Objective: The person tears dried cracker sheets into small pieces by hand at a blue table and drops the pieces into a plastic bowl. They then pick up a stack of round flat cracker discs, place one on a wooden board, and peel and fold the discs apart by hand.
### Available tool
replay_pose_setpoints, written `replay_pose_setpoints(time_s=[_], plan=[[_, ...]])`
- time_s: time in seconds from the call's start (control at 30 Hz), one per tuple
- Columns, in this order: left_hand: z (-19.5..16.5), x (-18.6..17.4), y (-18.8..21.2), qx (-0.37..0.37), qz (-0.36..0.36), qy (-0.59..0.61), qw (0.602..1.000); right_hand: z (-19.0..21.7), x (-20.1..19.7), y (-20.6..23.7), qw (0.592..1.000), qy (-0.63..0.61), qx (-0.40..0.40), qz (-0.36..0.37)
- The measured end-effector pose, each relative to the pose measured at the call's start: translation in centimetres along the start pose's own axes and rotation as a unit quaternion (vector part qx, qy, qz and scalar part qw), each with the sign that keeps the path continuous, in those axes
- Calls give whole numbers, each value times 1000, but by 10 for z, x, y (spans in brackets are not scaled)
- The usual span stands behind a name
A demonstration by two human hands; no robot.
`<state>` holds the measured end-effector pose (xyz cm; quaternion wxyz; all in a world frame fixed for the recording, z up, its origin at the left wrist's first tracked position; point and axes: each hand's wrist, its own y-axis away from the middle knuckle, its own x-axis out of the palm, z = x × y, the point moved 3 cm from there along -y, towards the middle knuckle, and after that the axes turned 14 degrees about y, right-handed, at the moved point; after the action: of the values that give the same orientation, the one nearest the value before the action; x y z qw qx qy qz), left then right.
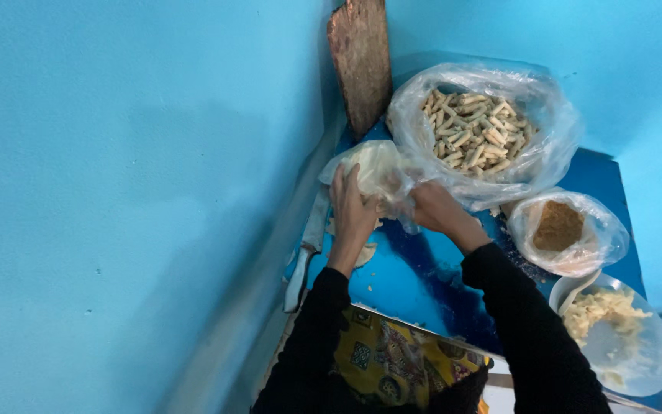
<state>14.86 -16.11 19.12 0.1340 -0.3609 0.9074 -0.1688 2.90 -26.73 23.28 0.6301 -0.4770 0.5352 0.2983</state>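
Blue surface (415, 280) in a blue-walled corner carries everything. Left hand (352, 205) lies on a small clear bag of pale dough sheets (373, 165) at the back-left, fingers (344, 184) flat and slightly apart on it. Right hand (432, 207) has its fingers pinched on that bag's plastic edge, just beside the big bag of rolled pastry sticks (476, 130). Near the right edge: a bag of brown powder (565, 230) & a white bowl (641, 364) w/ pale shredded filling. 1 knife (308, 249) lies along the left edge; a wooden board (362, 61) leans in the corner.
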Motion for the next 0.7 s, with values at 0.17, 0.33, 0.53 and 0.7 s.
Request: replay_pose_setpoints(time_s=[0.17,0.33,0.53,0.7], plan=[[3,-3,10,-10,-89,108,990,-1,-7,-8,1000,6,1,-2],[6,1,19,-42,-111,162,980,-2,6,-4,993,63,22,98],[4,3,21,18,-171,194,966,15,8,3,990,116,-80,-33],[3,4,24,-32,-159,181,970,3,-19,-21,990,-44,-51,-127]])
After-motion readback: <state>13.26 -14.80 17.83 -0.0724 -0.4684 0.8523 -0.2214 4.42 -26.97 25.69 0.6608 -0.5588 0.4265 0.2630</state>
